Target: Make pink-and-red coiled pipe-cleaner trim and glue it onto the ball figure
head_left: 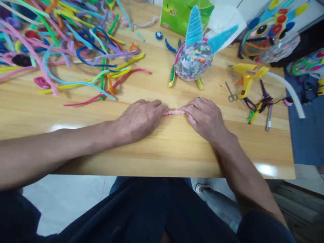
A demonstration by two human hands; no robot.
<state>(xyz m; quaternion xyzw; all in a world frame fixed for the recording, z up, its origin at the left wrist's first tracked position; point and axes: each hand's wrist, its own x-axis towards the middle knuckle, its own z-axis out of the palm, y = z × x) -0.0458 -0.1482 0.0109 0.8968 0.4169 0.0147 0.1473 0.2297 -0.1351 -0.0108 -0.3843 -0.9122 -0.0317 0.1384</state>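
A short pink and red twisted pipe cleaner [175, 112] stretches between my two hands, low over the wooden table. My left hand [143, 118] pinches its left end with the fingers closed. At the other end, my right hand [204, 116] has its fingers closed around the strand. The fingertips hide both ends. Beyond my hands stands a clear round container [194, 60] with colourful bits showing in it and two blue fuzzy ears on top. Green and yellow handles [172, 76] poke out beside its base.
Many coloured pipe cleaners [76, 50] cover the back left of the table [152, 155]. To the right lie a yellow glue gun [249, 76], small scissors [231, 92] and a silver pen-like tool [269, 118]. A green packet [174, 15] stands at the back.
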